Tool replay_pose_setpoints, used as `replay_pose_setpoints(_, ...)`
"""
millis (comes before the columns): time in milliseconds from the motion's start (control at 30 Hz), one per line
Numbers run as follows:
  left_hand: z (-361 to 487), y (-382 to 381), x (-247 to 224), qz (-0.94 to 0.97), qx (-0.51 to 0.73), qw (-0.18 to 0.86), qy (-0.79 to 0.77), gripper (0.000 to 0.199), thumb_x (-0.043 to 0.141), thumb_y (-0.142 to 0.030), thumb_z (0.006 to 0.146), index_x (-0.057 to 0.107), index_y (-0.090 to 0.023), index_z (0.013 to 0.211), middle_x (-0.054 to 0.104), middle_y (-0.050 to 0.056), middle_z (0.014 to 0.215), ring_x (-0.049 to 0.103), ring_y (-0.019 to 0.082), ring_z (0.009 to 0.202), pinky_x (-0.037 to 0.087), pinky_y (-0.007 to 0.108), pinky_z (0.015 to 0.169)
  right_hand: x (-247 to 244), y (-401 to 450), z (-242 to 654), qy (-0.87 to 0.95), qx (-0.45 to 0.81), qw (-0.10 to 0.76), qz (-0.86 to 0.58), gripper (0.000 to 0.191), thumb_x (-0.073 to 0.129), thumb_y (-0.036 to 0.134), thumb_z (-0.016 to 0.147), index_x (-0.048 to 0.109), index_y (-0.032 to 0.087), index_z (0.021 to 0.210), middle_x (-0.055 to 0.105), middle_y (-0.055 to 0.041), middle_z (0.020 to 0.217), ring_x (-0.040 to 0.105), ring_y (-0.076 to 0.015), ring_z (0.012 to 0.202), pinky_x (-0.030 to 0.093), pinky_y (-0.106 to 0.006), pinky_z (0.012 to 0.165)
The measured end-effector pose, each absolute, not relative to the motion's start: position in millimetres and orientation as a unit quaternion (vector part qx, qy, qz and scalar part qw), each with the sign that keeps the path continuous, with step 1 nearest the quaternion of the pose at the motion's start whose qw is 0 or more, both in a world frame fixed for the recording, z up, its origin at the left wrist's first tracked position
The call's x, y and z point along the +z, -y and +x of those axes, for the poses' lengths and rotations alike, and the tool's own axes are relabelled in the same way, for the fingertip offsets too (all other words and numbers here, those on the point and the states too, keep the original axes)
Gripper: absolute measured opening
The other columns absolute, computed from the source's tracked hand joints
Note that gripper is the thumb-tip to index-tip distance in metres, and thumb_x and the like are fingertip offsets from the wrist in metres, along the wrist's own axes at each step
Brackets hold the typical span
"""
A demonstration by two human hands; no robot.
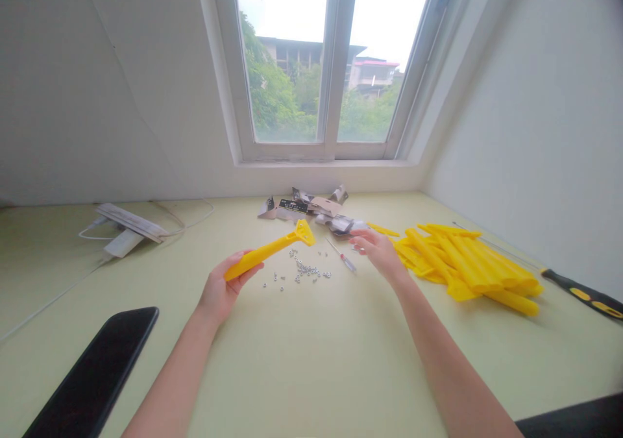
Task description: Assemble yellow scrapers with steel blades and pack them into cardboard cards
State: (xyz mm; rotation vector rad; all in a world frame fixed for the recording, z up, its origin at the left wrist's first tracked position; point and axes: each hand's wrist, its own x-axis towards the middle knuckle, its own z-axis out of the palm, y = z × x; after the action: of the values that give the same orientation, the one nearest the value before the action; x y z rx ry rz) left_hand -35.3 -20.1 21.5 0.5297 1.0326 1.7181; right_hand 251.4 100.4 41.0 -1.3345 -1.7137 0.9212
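My left hand [221,289] is closed around the handle of a yellow scraper [263,254], whose wide head points up and to the right. Small screws show on that head. To the right, my right hand [377,251] reaches forward with fingers stretched out and slightly apart, over small pale pieces by the wrappers. A small screwdriver [343,257] with a clear handle lies just left of it. Between my hands, several small nuts and screws [309,269] are scattered on the table [302,366].
Torn packaging [311,207] lies below the window. A pile of yellow scraper handles [462,259] is on the right, beside a long black-and-yellow screwdriver [579,292]. A black phone [92,373] lies front left, with a white power strip [130,222] and cables behind it.
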Motion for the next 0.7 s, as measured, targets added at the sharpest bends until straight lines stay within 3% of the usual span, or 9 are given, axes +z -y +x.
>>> replay_pose_setpoints(133,-31.0,26.9,27.9,0.206,0.692,0.595,-0.353,0.029,0.053,-0.011,0.072,0.061,-0.009,0.099,0.064,0.011,0.096,0.061,0.022,0.088,0.052,0.033,0.078,34.3,-102.1,269.2,0.717,0.239,0.343,-0.558,0.016,0.056,0.031,0.067,0.066,0.019,0.071,0.066,-0.0051,0.072,0.057,-0.0191,0.07,0.04,-0.029,0.064)
replay_pose_setpoints(267,-25.9,33.1,31.0,0.225,0.642,0.663,-0.311,0.038,0.048,-0.015,0.074,0.054,-0.009,0.111,0.061,0.014,0.103,0.058,0.024,0.096,0.047,0.037,0.083,24.6,-88.0,246.7,0.783,0.12,0.244,-0.559,0.019,0.055,0.034,0.069,0.065,0.02,0.076,0.065,-0.0049,0.078,0.055,-0.0184,0.073,0.034,-0.025,0.057)
replay_pose_setpoints(367,-23.5,32.5,28.6,0.247,0.607,0.676,-0.336,0.043,0.048,-0.015,0.071,0.052,-0.013,0.114,0.064,0.01,0.096,0.061,0.02,0.08,0.049,0.032,0.073,19.1,-80.7,230.6,0.778,0.074,0.212,-0.586,0.018,0.049,0.027,0.074,0.061,0.016,0.066,0.063,-0.0086,0.073,0.053,-0.0175,0.069,0.028,-0.025,0.053)
replay_pose_setpoints(500,-24.6,26.9,22.0,0.249,0.608,0.626,-0.42,0.033,0.049,-0.015,0.069,0.059,-0.013,0.101,0.064,0.003,0.07,0.053,0.008,0.047,0.043,0.021,0.048,16.1,-79.8,229.2,0.774,0.071,0.2,-0.597,0.02,0.044,0.024,0.077,0.057,0.016,0.064,0.061,-0.0082,0.068,0.05,-0.015,0.061,0.024,-0.024,0.05)
replay_pose_setpoints(700,-30.0,21.1,20.4,0.217,0.596,0.613,-0.472,0.018,0.048,-0.018,0.07,0.057,-0.01,0.083,0.062,0.008,0.066,0.062,0.018,0.065,0.048,0.03,0.067,13.7,-83.5,234.4,0.782,0.07,0.196,-0.587,0.019,0.043,0.026,0.077,0.054,0.016,0.065,0.059,-0.0077,0.071,0.05,-0.0162,0.064,0.024,-0.025,0.051)
